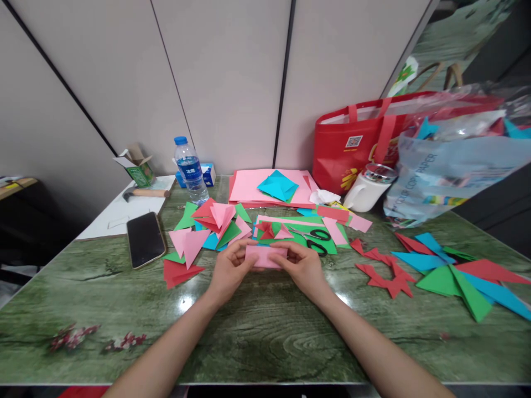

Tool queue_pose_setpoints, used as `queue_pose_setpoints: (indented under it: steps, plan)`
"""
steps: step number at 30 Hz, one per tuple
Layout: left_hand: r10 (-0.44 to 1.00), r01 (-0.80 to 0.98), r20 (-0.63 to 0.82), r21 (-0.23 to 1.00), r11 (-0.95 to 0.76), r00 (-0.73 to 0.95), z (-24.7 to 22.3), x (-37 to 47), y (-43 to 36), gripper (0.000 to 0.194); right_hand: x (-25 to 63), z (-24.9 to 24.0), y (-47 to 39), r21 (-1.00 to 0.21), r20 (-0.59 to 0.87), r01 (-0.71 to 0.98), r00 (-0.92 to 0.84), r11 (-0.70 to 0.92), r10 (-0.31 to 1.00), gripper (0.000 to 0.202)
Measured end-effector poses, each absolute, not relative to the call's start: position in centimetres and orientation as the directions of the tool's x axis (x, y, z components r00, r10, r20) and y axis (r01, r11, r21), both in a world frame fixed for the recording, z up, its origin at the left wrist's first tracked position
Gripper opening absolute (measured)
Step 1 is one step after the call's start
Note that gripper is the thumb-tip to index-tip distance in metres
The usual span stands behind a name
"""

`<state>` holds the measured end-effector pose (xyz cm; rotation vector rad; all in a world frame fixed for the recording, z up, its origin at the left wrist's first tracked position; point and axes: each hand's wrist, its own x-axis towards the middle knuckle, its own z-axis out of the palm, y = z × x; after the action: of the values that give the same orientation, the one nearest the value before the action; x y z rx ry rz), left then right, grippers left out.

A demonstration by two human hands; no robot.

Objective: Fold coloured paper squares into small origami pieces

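Note:
A small pink paper rectangle (265,256) is held up just above the table between my two hands. My left hand (233,261) pinches its left end, thumb in front and fingers behind. At the right end my right hand (302,265) grips it the same way. Just beyond the hands lie black-handled scissors (318,241) on green and pink paper sheets (286,235), beside small red and pink folded pieces. To the left of my left hand is a loose pile of folded paper triangles (218,218) in pink, red, green and blue.
A phone (145,239), a hammer (149,193) and a water bottle (191,171) are at the left. Pink sheets (244,185) lie at the back. A white mug (363,193), red bag (336,149) and plastic bag (440,177) stand right, behind red cut-outs (392,276) and folded paper (452,276).

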<state>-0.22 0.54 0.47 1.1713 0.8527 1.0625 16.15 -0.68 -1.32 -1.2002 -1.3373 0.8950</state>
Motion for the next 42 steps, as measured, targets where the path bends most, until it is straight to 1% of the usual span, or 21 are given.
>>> queue_pose_setpoints:
  steps: [4,7,10,13,17,20,26,33,38,42]
  plan:
    - [0.961,-0.117,0.029,0.993,0.004,0.276,0.6,-0.3,0.6,0.025,16.2,-1.5,-0.7,-0.964,0.221,0.169,0.071,0.207,0.973,0.027]
    - [0.953,-0.046,0.078,0.997,-0.067,0.294,0.5,-0.5,0.7,0.028,16.2,-1.7,-0.7,-0.960,0.233,0.167,0.030,0.225,0.972,0.025]
    - [0.940,0.064,0.134,0.985,-0.162,0.314,0.4,-0.8,0.8,0.031,16.2,-1.7,-0.7,-0.940,0.269,0.217,-0.004,0.263,0.963,0.022]
    - [0.937,0.136,0.098,0.979,-0.151,0.337,0.5,-0.9,0.9,0.027,16.3,-1.8,-0.8,-0.935,0.276,0.229,-0.011,0.271,0.961,0.021]
    - [0.942,0.072,0.005,0.997,-0.031,0.335,0.6,-0.7,0.7,0.028,16.2,-1.7,-0.7,-0.949,0.249,0.195,-0.015,0.247,0.968,0.021]
    - [0.948,0.034,-0.006,0.999,-0.004,0.319,0.6,-0.6,0.6,0.028,16.2,-1.6,-0.7,-0.963,0.220,0.157,-0.014,0.219,0.975,0.022]
    - [0.960,0.049,0.039,0.997,-0.055,0.277,1.2,-0.4,0.4,0.024,16.2,-1.4,-0.7,-0.975,0.184,0.126,0.012,0.181,0.983,0.023]
    - [0.963,0.168,0.119,0.972,-0.162,0.241,1.4,-0.4,0.5,0.018,16.2,-1.2,-0.6,-0.987,0.152,0.055,0.038,0.150,0.988,0.025]
    - [0.964,0.175,0.119,0.971,-0.163,0.239,1.0,-0.4,0.5,0.019,16.4,-1.4,-0.4,-0.987,0.152,0.064,0.021,0.150,0.988,0.028]
    - [0.964,0.157,0.120,0.975,-0.160,0.238,0.9,-0.4,0.4,0.019,16.4,-1.6,-0.3,-0.984,0.161,0.074,0.015,0.159,0.987,0.025]
